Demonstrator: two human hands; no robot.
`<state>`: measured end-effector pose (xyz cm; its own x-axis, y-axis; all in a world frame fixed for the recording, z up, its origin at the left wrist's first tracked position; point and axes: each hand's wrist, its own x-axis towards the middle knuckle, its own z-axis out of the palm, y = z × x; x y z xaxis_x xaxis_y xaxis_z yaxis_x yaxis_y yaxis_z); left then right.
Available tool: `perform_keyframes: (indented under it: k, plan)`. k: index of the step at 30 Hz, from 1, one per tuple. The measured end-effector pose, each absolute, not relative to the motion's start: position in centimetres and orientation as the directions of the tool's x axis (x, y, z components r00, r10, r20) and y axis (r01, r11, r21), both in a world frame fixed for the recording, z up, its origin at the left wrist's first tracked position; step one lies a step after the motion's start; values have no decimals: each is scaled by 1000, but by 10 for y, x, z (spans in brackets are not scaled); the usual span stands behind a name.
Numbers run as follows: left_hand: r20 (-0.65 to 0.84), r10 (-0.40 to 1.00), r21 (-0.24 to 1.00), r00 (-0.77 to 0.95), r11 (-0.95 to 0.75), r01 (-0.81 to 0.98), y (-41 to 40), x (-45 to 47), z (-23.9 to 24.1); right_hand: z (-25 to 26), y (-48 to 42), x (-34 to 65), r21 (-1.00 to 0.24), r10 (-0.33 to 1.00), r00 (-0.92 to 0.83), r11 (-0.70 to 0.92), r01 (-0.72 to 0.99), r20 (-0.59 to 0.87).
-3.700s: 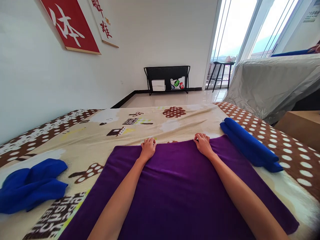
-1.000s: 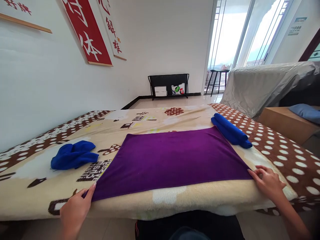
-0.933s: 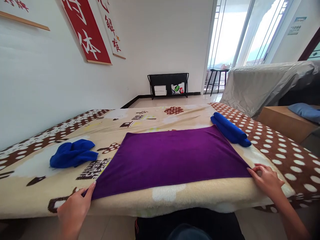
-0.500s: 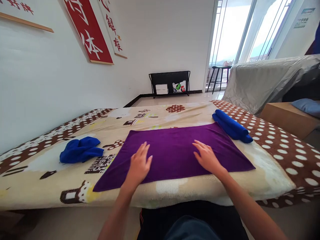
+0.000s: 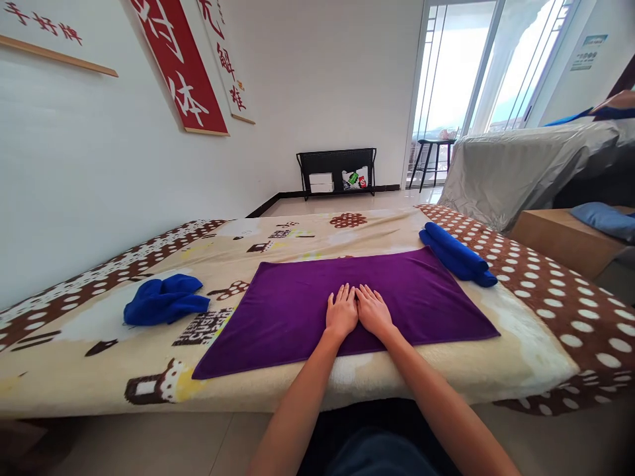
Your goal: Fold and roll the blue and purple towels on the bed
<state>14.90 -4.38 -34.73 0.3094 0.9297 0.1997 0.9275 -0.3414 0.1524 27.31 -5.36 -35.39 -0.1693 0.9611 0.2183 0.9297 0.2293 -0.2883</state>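
Observation:
A purple towel (image 5: 288, 311) lies spread out flat on the patterned blanket of the bed. Both palms rest on its middle: my left hand (image 5: 342, 311) and my right hand (image 5: 373, 309) lie flat side by side, fingers stretched forward, touching or nearly touching each other. Neither holds anything. To the left, a crumpled blue cloth (image 5: 166, 301) sits on the blanket. At the towel's far right corner lies a rolled or folded blue cloth (image 5: 456, 254).
The beige blanket (image 5: 317, 231) with brown dotted borders covers the bed. Beyond it, a black rack (image 5: 336, 162) stands against the wall. At the right are a cardboard box (image 5: 555, 238) and furniture under a silvery cover (image 5: 516, 158). Part of a person's arm (image 5: 620, 102) shows at the right edge.
My hands have come together from apart, moving inward to the middle of the purple towel. A blue cloth and part of an arm now show at the upper right.

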Motion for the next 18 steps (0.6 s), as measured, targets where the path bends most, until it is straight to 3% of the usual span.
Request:
perform_keyframes:
  k: [13,18]
  plan:
    - [180,936,131,302,-327,936,-47,149,-342,-355,-50,279,-272,964,-159,214,938,212]
    - [185,960,129,212,-237,963,-71,85,-340,-356,-54,364,-258,977,14,43,965,214]
